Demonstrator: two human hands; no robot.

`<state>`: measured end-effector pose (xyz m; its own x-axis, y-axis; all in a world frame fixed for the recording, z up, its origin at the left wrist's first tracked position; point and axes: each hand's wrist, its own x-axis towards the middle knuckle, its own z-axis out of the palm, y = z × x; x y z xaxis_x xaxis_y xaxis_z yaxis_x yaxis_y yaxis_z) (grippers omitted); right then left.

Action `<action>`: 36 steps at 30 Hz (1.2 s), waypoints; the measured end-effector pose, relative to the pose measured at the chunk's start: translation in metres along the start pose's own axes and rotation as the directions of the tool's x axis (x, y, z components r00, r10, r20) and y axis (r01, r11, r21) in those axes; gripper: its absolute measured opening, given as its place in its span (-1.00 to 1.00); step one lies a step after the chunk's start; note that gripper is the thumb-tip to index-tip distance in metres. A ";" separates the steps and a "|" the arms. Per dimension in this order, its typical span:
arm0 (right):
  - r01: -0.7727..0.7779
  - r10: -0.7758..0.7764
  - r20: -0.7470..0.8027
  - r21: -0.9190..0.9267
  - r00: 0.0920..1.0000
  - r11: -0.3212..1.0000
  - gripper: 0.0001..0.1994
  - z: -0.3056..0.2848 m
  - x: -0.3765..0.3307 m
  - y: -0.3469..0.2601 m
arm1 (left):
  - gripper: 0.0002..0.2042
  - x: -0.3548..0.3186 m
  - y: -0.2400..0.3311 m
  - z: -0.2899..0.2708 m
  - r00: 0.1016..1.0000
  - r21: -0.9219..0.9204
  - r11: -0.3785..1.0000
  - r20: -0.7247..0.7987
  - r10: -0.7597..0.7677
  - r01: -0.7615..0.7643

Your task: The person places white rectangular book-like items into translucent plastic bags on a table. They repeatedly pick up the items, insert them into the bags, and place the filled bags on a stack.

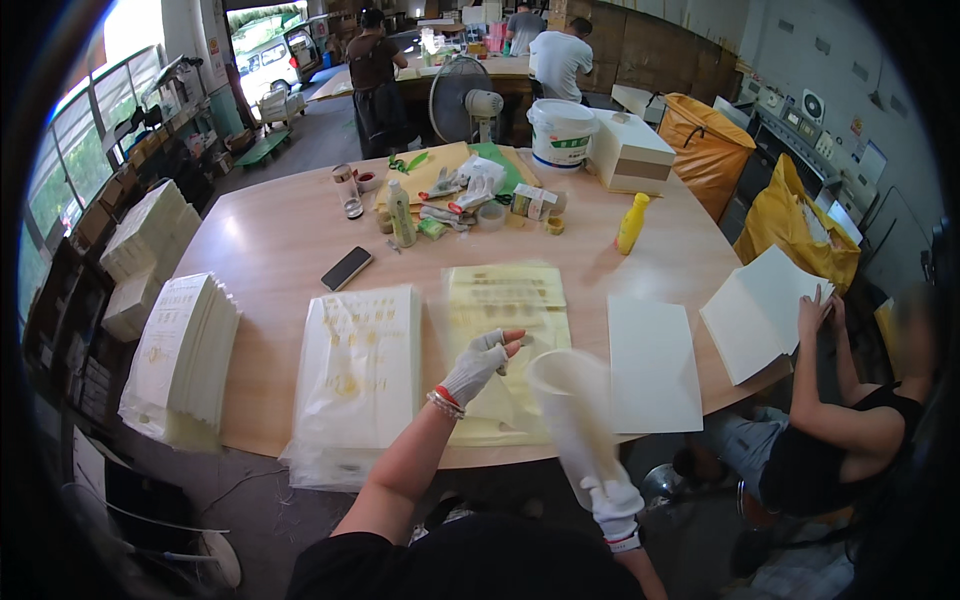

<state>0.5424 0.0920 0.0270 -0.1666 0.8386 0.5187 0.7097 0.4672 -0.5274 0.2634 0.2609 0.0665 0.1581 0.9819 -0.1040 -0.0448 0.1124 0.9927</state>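
Observation:
My left hand (pixel 482 362), in a white knit glove with bare fingertips, rests with fingers spread on a pale yellow printed bag (pixel 505 330) lying flat on the wooden table (pixel 270 240). My right hand (pixel 612 497), also gloved, is down at the near edge and grips the lower end of a thin translucent sheet or bag (pixel 570 410), which is blurred and rises toward the yellow bag. A stack of printed bags in clear plastic (pixel 358 375) lies just left of my left hand. A plain white sheet stack (pixel 652 362) lies to the right.
A tall stack of printed sheets (pixel 185 355) overhangs the left table edge. A phone (pixel 346 268), bottles, tape rolls, a yellow bottle (pixel 631 223), a white bucket (pixel 561 133) and a box sit farther back. A seated person's hands (pixel 818 310) rest on a white stack at right. A fan and several people stand behind.

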 end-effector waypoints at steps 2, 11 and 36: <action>-0.136 0.182 0.328 -0.157 0.927 0.978 -0.77 0.002 0.022 -0.014 | -0.73 -0.005 0.017 0.019 0.999 0.102 0.994 -0.034 -0.032 0.036; -0.474 0.460 -0.115 -0.183 0.881 0.862 -0.44 0.111 0.056 0.089 | -0.58 -0.029 -0.091 0.083 0.953 0.713 0.635 0.186 0.239 -0.298; -0.107 0.330 0.674 -0.350 0.661 0.931 -0.24 0.043 -0.044 0.036 | -0.82 -0.218 -0.134 -0.005 0.996 0.720 0.692 -0.008 0.085 -0.053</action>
<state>0.5458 0.0843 -0.0444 -0.3375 0.8973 -0.2845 0.9180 0.2469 -0.3104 0.2301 0.0322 -0.0442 0.1460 0.9891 -0.0199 0.6707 -0.0841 0.7370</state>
